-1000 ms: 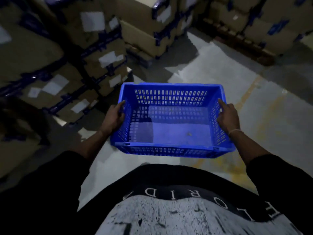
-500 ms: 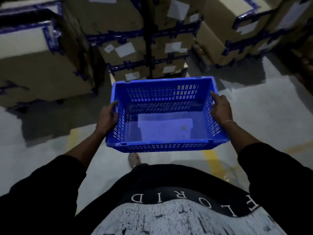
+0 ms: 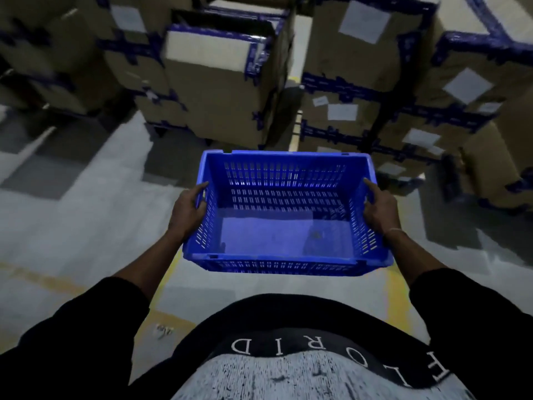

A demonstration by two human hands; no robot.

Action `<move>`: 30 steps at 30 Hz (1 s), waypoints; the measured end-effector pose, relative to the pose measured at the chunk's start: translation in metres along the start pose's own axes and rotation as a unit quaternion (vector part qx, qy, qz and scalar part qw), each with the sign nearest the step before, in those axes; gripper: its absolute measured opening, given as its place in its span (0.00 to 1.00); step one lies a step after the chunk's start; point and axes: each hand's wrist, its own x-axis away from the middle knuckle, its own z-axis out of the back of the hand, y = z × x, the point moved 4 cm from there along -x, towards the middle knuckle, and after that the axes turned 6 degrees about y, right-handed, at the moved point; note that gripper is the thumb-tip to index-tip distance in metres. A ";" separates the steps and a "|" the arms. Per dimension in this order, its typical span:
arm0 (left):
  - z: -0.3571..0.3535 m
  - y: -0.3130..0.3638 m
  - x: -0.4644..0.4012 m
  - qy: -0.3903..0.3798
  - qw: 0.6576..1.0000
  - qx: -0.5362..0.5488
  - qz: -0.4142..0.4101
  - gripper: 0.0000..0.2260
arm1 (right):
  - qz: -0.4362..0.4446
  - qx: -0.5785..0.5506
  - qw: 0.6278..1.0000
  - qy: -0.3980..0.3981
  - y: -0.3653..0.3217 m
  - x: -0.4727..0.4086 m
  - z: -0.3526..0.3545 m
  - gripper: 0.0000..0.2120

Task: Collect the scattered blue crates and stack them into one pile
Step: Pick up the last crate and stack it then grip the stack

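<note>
Blue plastic, slotted along its walls, the crate [image 3: 284, 226] hangs level in the air in front of the person's body, above the grey floor [image 3: 86, 226]. The left hand [image 3: 187, 210] grips its left wall, fingers curled over the rim; the right hand [image 3: 379, 209] grips the right wall likewise. Beyond stand taped cardboard boxes [image 3: 225, 90] in stacks.

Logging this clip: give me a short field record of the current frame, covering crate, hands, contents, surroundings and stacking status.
crate: blue crate, carried in the air, upright, open top
left hand: left hand grips the left side wall
right hand: right hand grips the right side wall
contents: none apparent
surroundings: taped cardboard boxes ahead, grey floor
stacking status: no pile or other crates in view
</note>
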 end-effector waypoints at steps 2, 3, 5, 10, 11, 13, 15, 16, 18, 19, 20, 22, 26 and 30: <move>0.030 -0.032 0.003 0.018 0.999 -0.008 0.034 0.24 | 0.017 0.004 1.000 -0.012 -0.042 -0.005 -0.024 0.28; 0.044 -0.049 0.007 0.028 0.998 -0.008 0.050 0.23 | 0.028 0.001 0.999 -0.018 -0.064 -0.005 -0.036 0.28; 0.074 -0.084 0.010 0.047 0.996 -0.006 0.071 0.23 | 0.063 -0.003 0.997 -0.038 -0.111 -0.005 -0.058 0.29; 0.131 -0.171 0.018 0.083 0.988 -0.002 0.127 0.22 | 0.127 -0.013 0.989 -0.078 -0.216 -0.009 -0.122 0.32; 0.142 -0.185 0.021 0.094 0.986 -0.004 0.138 0.22 | 0.140 -0.013 0.986 -0.087 -0.237 -0.010 -0.135 0.32; 0.165 -0.211 0.029 0.121 0.979 -0.006 0.162 0.22 | 0.172 -0.013 0.980 -0.102 -0.279 -0.011 -0.157 0.32; 0.186 -0.234 0.039 0.135 0.973 -0.008 0.185 0.22 | 0.204 -0.011 0.972 -0.113 -0.320 -0.009 -0.174 0.32; 0.196 -0.245 0.044 0.142 0.970 -0.008 0.198 0.22 | 0.224 -0.011 0.967 -0.120 -0.340 -0.009 -0.183 0.32; 0.214 -0.265 0.051 0.162 0.960 -0.012 0.226 0.22 | 0.260 -0.015 0.957 -0.130 -0.381 -0.012 -0.202 0.33; 0.222 -0.274 0.054 0.172 0.955 -0.013 0.241 0.22 | 0.269 -0.019 0.953 -0.141 -0.401 -0.014 -0.211 0.33; 0.229 -0.283 0.056 0.182 0.949 -0.013 0.257 0.22 | 0.274 -0.022 0.949 -0.153 -0.420 -0.017 -0.223 0.34; 0.245 -0.299 0.057 0.202 0.937 -0.019 0.285 0.21 | 0.291 -0.036 0.940 -0.176 -0.460 -0.023 -0.245 0.35; 0.272 -0.337 0.045 0.235 0.918 -0.034 0.317 0.21 | 0.332 -0.062 0.918 -0.207 -0.544 -0.041 -0.295 0.35; 0.296 -0.374 0.020 0.268 0.895 -0.041 0.353 0.21 | 0.386 -0.065 0.893 -0.221 -0.632 -0.064 -0.349 0.33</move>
